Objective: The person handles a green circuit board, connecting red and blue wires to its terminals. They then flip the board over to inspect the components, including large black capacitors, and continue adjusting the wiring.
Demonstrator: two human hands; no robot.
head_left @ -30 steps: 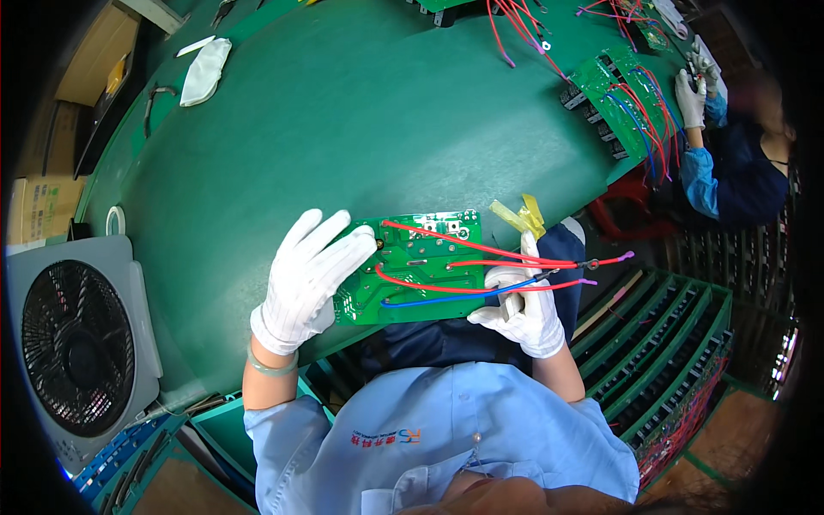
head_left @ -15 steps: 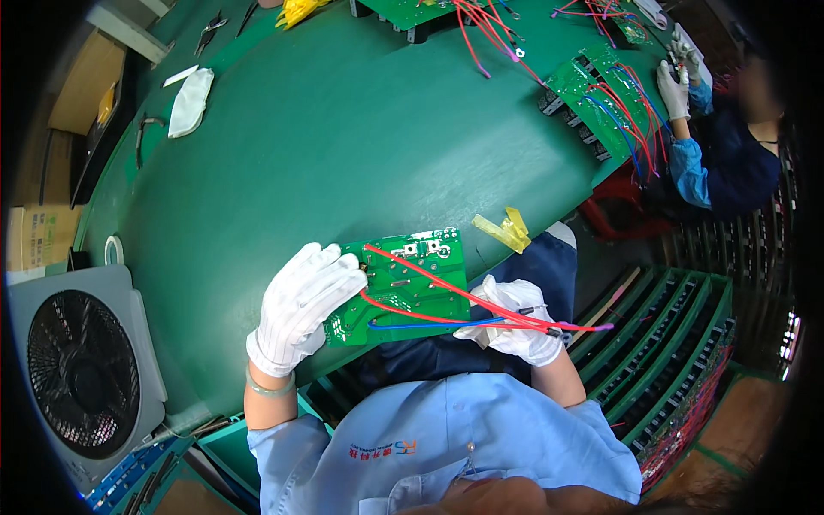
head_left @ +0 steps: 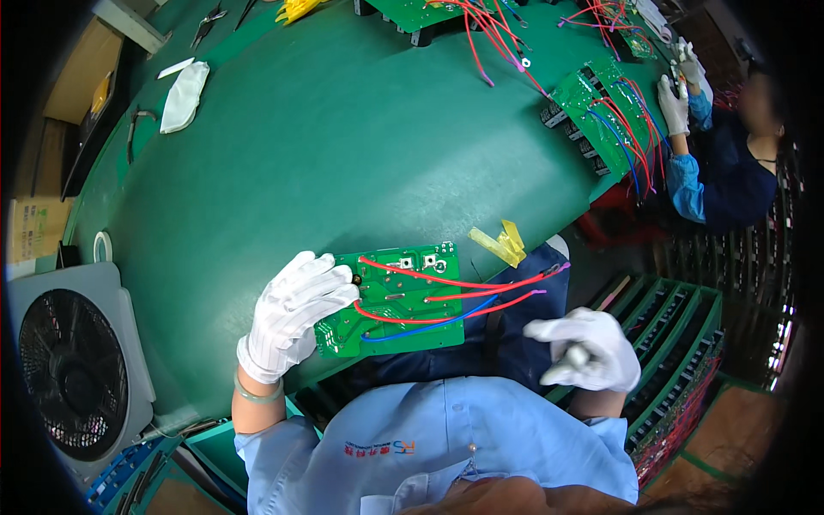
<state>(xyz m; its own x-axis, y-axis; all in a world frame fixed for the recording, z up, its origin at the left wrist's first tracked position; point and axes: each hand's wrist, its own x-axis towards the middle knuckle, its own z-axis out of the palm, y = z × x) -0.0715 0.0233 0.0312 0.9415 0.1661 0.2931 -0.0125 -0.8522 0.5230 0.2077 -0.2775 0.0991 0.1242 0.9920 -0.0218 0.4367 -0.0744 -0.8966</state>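
A green circuit board (head_left: 403, 287) lies solder side up at the table's near edge. My left hand (head_left: 300, 309), in a white glove, grips its left side, the fingers over the top and the thumb hidden. Several red wires (head_left: 463, 316) and a blue wire (head_left: 429, 330) rise from the board and reach out past its right edge. To the right, apart from board and wires, is my gloved right hand (head_left: 592, 350). Its forefinger and thumb are spread, the other fingers partly curled, and nothing shows between them. Yellow tape strips (head_left: 502, 245) lie just beyond the board's right corner.
A fan (head_left: 73, 365) stands at the left. Racks of boards (head_left: 665, 335) are low on the right. More wired boards (head_left: 592, 116) lie at the far right, near a gloved co-worker (head_left: 725, 163). A white cloth item (head_left: 184, 99) and pliers (head_left: 206, 26) lie far left.
My right hand has let go of the wires and moved right and slightly down. The freed wire ends now spread above the board's right side. My left hand keeps its hold, shifted slightly.
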